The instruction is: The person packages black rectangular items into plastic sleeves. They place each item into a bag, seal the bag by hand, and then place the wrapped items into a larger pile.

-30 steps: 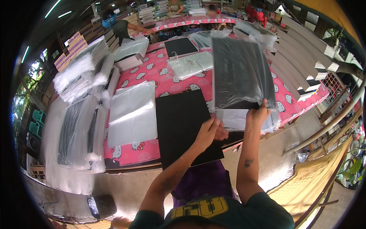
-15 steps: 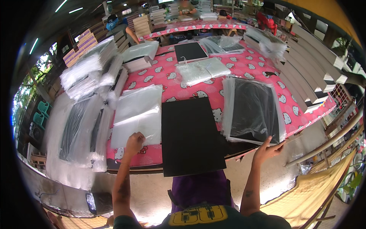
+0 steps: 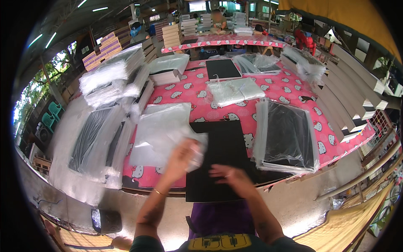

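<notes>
My left hand (image 3: 183,156), smeared by motion, pinches the lifted edge of a clear plastic sleeve (image 3: 201,145). The sleeve rises from a flat stack of clear sleeves (image 3: 153,140) and reaches over the left edge of a black board (image 3: 222,136). That board lies flat in front of me, its near end sticking out past the table edge. Over its near right part is my right hand (image 3: 231,175), fingers stretched leftward and slightly blurred, holding nothing. To the right lies a pile of black boards in clear sleeves (image 3: 289,134).
Tall piles of plastic-wrapped boards (image 3: 111,77) crowd the left side. Long pale stacks (image 3: 340,101) line the right edge of the pink patterned table (image 3: 201,94). Farther back lie a clear plastic packet (image 3: 235,90) and another black board (image 3: 222,68). A person (image 3: 218,25) sits beyond.
My left hand has moved right, drawing a sleeve up from the stack toward the board. My right hand has left the sleeved pile and come left over the black board. The view has shifted slightly.
</notes>
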A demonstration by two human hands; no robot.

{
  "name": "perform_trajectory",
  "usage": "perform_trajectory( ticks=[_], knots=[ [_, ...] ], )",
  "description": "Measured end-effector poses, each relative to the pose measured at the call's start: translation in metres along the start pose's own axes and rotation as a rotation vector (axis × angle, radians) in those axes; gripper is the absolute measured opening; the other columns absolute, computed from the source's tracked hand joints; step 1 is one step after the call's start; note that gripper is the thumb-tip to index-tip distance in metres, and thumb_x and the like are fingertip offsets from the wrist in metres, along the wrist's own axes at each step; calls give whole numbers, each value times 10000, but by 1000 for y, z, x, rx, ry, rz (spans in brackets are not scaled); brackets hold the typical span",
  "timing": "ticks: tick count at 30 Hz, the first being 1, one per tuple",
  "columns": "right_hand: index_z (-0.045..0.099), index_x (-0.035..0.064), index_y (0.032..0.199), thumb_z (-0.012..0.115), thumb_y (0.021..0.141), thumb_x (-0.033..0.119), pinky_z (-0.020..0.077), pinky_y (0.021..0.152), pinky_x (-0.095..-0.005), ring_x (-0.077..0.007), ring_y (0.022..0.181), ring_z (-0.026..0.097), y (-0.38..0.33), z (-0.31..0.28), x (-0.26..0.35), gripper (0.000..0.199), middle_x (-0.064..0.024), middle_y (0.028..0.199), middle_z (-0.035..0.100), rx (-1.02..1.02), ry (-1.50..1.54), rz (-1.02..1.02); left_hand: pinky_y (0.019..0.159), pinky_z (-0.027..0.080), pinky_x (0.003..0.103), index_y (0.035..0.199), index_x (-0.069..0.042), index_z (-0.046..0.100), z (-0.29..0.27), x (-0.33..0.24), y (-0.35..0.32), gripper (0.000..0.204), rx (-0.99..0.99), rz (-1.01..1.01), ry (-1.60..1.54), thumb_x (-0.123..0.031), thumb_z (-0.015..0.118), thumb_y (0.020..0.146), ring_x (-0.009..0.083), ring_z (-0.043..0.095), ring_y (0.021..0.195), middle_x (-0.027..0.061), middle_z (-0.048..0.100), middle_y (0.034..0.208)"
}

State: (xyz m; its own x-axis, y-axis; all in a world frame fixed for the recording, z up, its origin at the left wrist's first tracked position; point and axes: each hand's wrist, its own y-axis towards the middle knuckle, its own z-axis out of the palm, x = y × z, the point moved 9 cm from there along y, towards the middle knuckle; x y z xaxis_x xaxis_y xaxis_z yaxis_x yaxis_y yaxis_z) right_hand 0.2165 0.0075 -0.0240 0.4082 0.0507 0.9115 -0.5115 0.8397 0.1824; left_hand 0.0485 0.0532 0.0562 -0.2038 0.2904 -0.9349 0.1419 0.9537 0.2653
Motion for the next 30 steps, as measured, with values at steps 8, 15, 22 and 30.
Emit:
perform_trajectory(
  ticks=[8, 15, 22, 30],
  knots=[
    [638, 19, 1018, 543, 952, 178, 462, 750, -222, -55, 777, 573, 23, -1, -36, 197, 17, 858, 620, -458, 164, -89, 596, 497, 264, 1038, -3, 607, 25, 11, -44, 203, -308, 142, 224, -138, 618, 886, 194, 580, 762, 106, 573, 842],
    [523, 53, 1198, 555, 927, 211, 529, 690, -349, -182, 820, 595, -40, -124, -17, 315, -46, 978, 611, -456, 899, -172, 708, 481, 332, 961, 42, 563, -147, 114, -49, 187, -707, -141, 53, -123, 481, 930, 215, 553, 695, 119, 573, 823],
    [369, 79, 1381, 488, 951, 421, 468, 855, -276, -121, 1026, 511, -136, -139, 155, 561, -71, 1261, 488, -973, 292, -738, 774, 473, 368, 960, 4, 507, -210, -47, -99, 221, -1336, 569, 693, -214, 470, 955, 203, 551, 800, 89, 501, 914],
    [610, -24, 1049, 538, 912, 44, 459, 706, -254, -89, 766, 551, 1, 17, 62, 170, -19, 849, 623, -233, -463, -355, 703, 473, 286, 1052, 17, 631, -36, -32, -35, 236, -321, 74, 186, -168, 592, 910, 156, 602, 855, 116, 656, 949]
  ],
)
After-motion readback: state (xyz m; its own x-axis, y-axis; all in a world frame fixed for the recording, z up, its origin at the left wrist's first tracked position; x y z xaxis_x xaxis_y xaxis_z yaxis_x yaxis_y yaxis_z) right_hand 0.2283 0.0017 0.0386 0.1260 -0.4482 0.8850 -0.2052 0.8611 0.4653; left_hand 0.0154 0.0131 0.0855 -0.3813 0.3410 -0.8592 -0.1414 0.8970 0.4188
